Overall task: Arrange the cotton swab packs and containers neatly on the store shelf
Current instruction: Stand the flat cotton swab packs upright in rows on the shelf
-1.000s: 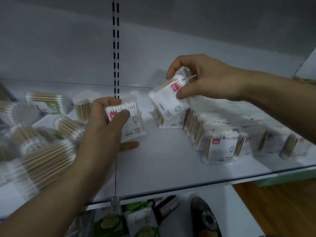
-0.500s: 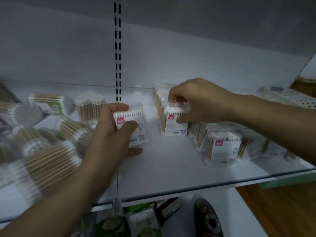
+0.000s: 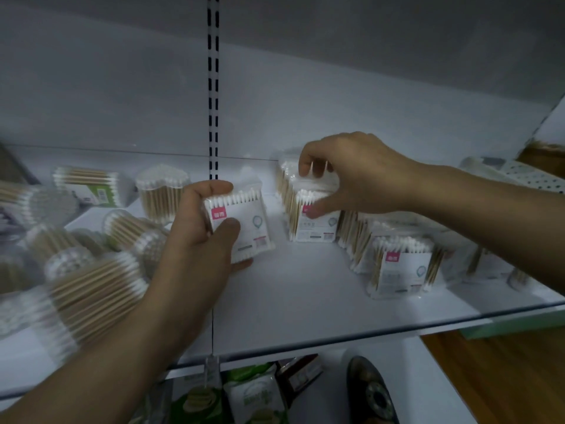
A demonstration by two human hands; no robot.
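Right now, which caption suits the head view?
Left hand holds the left pack, right hand grips the right pack on the shelf.

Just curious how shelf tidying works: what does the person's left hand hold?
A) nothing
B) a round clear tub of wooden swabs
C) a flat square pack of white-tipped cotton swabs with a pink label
C: the left hand grips the flat square pink-labelled swab pack, thumb across its front; the right hand grips a second such pack standing on the white shelf.
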